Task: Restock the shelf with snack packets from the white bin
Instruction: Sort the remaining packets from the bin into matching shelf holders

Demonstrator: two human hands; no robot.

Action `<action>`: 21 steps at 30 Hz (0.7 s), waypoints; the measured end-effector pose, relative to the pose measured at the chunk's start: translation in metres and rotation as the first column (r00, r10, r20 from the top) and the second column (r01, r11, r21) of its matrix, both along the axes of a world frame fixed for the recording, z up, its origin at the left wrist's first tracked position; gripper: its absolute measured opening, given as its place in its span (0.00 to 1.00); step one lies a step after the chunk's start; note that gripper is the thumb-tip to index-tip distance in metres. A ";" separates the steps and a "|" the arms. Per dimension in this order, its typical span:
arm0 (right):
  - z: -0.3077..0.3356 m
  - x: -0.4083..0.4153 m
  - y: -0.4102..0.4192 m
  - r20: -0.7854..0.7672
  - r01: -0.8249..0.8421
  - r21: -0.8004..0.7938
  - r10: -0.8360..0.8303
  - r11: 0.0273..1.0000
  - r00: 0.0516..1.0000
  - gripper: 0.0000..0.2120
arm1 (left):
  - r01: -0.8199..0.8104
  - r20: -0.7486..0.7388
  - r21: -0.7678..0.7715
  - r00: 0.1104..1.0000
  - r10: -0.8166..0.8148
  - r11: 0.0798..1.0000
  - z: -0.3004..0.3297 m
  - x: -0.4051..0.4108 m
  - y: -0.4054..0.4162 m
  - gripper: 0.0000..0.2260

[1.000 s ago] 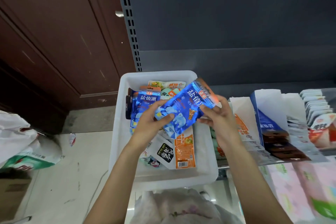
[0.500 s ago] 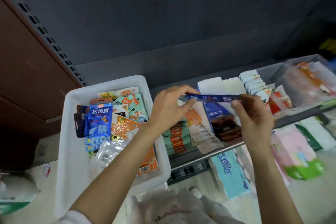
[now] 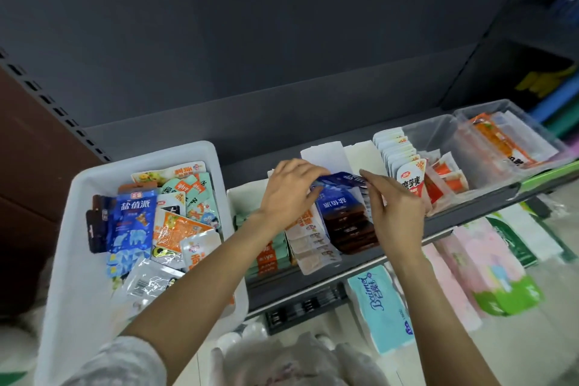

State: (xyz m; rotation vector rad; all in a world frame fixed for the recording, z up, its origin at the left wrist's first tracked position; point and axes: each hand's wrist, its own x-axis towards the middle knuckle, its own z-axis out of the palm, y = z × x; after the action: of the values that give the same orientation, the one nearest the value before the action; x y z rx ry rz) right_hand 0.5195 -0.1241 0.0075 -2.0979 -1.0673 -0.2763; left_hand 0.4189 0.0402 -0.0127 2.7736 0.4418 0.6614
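The white bin (image 3: 64, 276) stands at the left, full of mixed snack packets, among them a blue packet (image 3: 133, 222) with elephants. On the grey shelf (image 3: 369, 263) to its right, packets stand in rows. A blue snack packet (image 3: 340, 180) is at the back of the blue-and-brown row (image 3: 347, 226), its top edge up. My left hand (image 3: 289, 194) holds its left end with curled fingers. My right hand (image 3: 393, 207) touches its right end with straight fingers.
Clear plastic trays (image 3: 445, 135) with orange and white packets fill the shelf's right part. White dividers (image 3: 326, 153) stand behind the rows. Tissue packs (image 3: 382, 304) lie on the lower level. A brown door (image 3: 31, 147) is at the far left.
Both hands carried the blue packet from above the bin rightward to the shelf and lowered it into the blue-and-brown row. The view has swung to the right.
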 end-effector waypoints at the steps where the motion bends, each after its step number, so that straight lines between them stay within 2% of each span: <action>1: 0.001 0.001 0.000 0.031 0.002 -0.004 -0.002 1.000 1.000 0.12 | 0.004 -0.002 -0.004 1.000 -0.004 1.000 0.000 0.000 -0.001 0.12; 3: 0.000 0.002 0.002 0.063 -0.034 -0.057 0.038 0.998 0.997 0.13 | -0.003 -0.040 -0.003 0.999 0.002 1.000 0.000 0.000 -0.003 0.10; 5: -0.009 0.003 0.004 0.138 -0.079 -0.188 0.106 0.979 0.985 0.14 | -0.006 -0.097 0.001 0.995 0.007 1.000 -0.004 0.000 -0.005 0.08; 7: -0.020 0.005 0.007 0.256 -0.018 -0.339 0.111 0.940 0.960 0.15 | 0.009 -0.136 -0.016 0.991 -0.011 1.000 -0.009 -0.002 -0.006 0.09; 9: -0.026 0.005 0.011 0.302 0.060 -0.435 0.082 0.898 0.950 0.13 | 0.018 -0.208 -0.043 0.978 -0.026 0.999 -0.009 -0.005 -0.008 0.10; 12: -0.023 -0.001 0.020 0.313 0.088 -0.609 0.137 0.788 0.940 0.14 | 0.017 -0.281 -0.094 0.959 -0.043 0.995 -0.006 -0.010 -0.007 0.15; 14: -0.021 -0.007 0.023 0.245 0.059 -0.677 0.149 0.733 0.958 0.20 | 0.031 -0.310 -0.170 0.947 -0.084 0.985 0.000 -0.015 -0.006 0.17; 15: -0.016 -0.011 0.022 0.204 0.049 -0.680 0.124 0.732 0.971 0.24 | 0.032 -0.300 -0.237 0.948 -0.105 0.971 0.005 -0.020 -0.005 0.18; 17: -0.001 -0.022 0.019 0.212 0.082 -0.562 0.047 0.823 0.976 0.25 | 0.001 -0.230 -0.370 0.969 -0.092 0.929 0.018 -0.035 -0.003 0.17; 19: 0.014 -0.038 0.021 0.176 0.065 -0.381 0.003 0.922 0.984 0.18 | -0.064 -0.129 -0.464 0.992 0.004 0.884 0.030 -0.060 0.002 0.16; 21: 0.024 -0.057 0.032 0.115 -0.051 -0.271 0.085 0.961 0.990 0.12 | -0.132 -0.002 -0.530 0.988 0.154 0.838 0.034 -0.094 0.010 0.13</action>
State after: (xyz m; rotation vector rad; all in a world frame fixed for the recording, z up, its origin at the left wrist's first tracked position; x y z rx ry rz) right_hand 0.4623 -0.0919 0.0316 -2.3011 -1.3111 -0.2439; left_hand 0.3250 0.0506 0.0210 2.2128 0.7090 0.5258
